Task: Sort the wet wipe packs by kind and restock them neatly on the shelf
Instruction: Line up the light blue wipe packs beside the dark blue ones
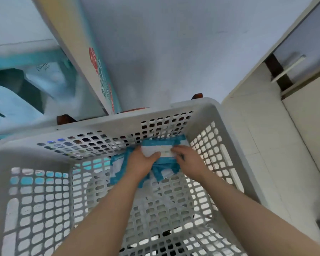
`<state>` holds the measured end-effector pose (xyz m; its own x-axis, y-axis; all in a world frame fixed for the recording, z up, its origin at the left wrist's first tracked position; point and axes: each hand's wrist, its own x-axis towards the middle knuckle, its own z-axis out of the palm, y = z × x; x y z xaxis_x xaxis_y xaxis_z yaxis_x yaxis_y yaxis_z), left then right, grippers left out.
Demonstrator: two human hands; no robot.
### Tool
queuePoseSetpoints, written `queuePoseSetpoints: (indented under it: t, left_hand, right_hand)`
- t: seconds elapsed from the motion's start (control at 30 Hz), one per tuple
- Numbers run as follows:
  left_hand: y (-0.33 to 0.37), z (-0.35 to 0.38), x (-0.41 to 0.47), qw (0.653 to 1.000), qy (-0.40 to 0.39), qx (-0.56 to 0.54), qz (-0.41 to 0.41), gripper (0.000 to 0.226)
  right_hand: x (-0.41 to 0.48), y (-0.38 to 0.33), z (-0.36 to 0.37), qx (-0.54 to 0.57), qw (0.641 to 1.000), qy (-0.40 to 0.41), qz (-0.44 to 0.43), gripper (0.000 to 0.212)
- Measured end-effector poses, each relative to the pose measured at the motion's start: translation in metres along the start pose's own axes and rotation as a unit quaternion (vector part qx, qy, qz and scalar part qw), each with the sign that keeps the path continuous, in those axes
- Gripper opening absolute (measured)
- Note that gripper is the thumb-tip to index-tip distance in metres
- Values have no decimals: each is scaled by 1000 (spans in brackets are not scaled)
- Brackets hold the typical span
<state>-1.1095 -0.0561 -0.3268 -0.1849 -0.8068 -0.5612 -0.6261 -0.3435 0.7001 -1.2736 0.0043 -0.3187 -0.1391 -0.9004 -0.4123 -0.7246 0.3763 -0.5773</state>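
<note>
Head view | your left hand (141,161) and right hand (187,160) are both gripping one wet wipe pack (160,150) | pack is sitting mid-frame, deep in the white basket (107,127) among other packs (118,169)

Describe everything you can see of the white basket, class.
The white basket is a large, deep, rectangular plastic crate with a smooth solid rim and walls and floor pierced by rounded slots. It stands upright, open-topped. Blue-and-white wipe packs lie at its far end, where the left hand and right hand grip them.
</note>
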Motion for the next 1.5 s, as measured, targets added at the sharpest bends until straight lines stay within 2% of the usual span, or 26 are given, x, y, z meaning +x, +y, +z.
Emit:
queuePoseSetpoints:
  t: [0.1,0.2,0.27,0.43,0.57,0.63,0.73,0.83,1.0,1.13,1.23,1.37,1.5]
  left_hand:
    - [-9,-4,1,999,33,-8,-27,51]
    - [-19,-16,-6,997,51,-14,-49,51]
    - [-27,-27,-14,994,67,-56,-68,52]
    - [-43,-54,-30,962,98,-223,-127,35]
    - [-55,-64,-36,905,90,-378,-173,34]
    - [-58,-64,-38,878,80,-437,-178,32]
    - [-61,-60,-40,866,84,-458,-179,28]
    - [-61,-58,-40,872,94,-448,-172,29]
    - [-56,-52,-40,890,92,-417,-160,17]
    - [-54,-44,-38,901,107,-386,-170,12]
    - [-54,-38,-38,904,85,-378,-179,10]
    - [-54,-35,-38,933,60,-315,-165,29]
    - [-49,-31,-41,968,38,-219,-114,19]
  right_hand:
    - [-2,2,4,41,999,-9,4,33]
    - [2,5,2,75,996,44,18,33]
    - [9,7,0,73,995,66,2,36]
    - [30,2,10,-20,999,-7,-49,64]
    - [35,-2,19,-164,986,8,-38,78]
    - [34,-2,23,-189,982,11,-24,68]
    - [29,-4,25,-179,983,-1,-26,41]
    - [18,2,22,-127,991,-23,-31,31]
    - [14,14,4,44,996,63,38,23]
    - [24,11,-3,63,993,26,95,31]
    - [30,8,-1,86,988,10,129,36]
    - [31,6,2,89,986,67,123,32]
    - [18,1,-8,79,981,141,107,17]
